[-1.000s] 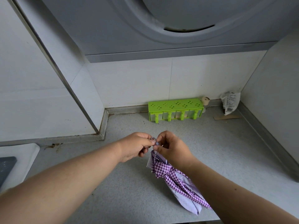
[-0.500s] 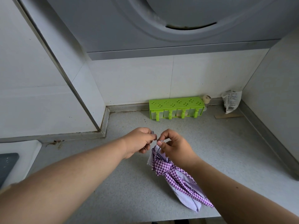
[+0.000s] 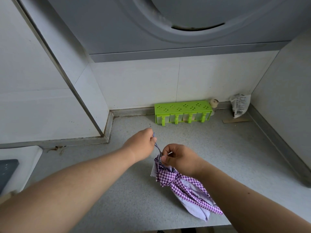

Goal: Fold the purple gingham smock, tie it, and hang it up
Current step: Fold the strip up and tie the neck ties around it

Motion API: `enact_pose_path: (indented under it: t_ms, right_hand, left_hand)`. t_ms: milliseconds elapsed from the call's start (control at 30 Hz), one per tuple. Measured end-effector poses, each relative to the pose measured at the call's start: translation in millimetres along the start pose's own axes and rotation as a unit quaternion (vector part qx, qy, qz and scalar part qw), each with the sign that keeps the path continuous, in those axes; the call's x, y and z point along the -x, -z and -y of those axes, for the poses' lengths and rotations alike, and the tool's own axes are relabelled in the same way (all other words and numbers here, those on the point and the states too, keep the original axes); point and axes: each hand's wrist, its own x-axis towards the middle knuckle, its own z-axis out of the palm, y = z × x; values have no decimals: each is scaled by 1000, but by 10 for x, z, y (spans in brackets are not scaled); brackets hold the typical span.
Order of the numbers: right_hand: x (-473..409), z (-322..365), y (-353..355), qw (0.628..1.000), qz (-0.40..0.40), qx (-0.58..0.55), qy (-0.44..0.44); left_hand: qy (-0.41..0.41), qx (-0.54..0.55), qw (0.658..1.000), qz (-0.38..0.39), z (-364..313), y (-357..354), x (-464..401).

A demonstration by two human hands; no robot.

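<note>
The purple gingham smock (image 3: 180,185) lies on the grey countertop (image 3: 218,148) as a folded, bunched bundle, already wound about its middle with a gingham tie; its upper end sits just under the right hand (image 3: 180,158), its tails trailing toward 5 o'clock, near the counter's front edge.

The left hand (image 3: 143,142) is closed, fingers curled, pinching a thin cord (image 3: 157,146) that runs taut from it toward 4 o'clock, down to the top of the bundle; the right hand is also curled, thumb and fingers pinching the bundle's top where the cord meets the cloth. Whether the cord is a hanging loop or a loose tie end I cannot tell at this size.

Judging from this, folding and tying look done or nearly so; the step in hand seems to be drawing out the cord so the bundle can hang. No hook shows in this view; the next move likely calls for lifting the bundle by the cord with 1 hand and finding a peg beyond the frame, keeping the wrap from slackening.

At 12 o'clock from the hands, against the wall, stands a green rack (image 3: 183,111); a white packet (image 3: 239,105) leans at 2 o'clock in the corner.
</note>
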Motion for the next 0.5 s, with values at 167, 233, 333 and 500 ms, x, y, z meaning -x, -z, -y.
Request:
enact_pose_path:
  t_ms: [167, 233, 333, 500]
  right_hand:
    - [-17, 41, 31, 1000, 15, 9, -10]
    - [-11, 55, 1, 997, 1, -71, -9]
    - [-12, 111, -43, 975, -19, -220, -27]
    - [-7, 327, -23, 947, -47, -316, -19]
  left_hand:
    - [-4, 19, 1000, 9, -73, -23, 4]
    - [7, 89, 995, 34, -103, 22, 0]
    - [28, 171, 983, 58, -121, 108, -14]
    - [54, 309, 945, 90, -151, 253, 37]
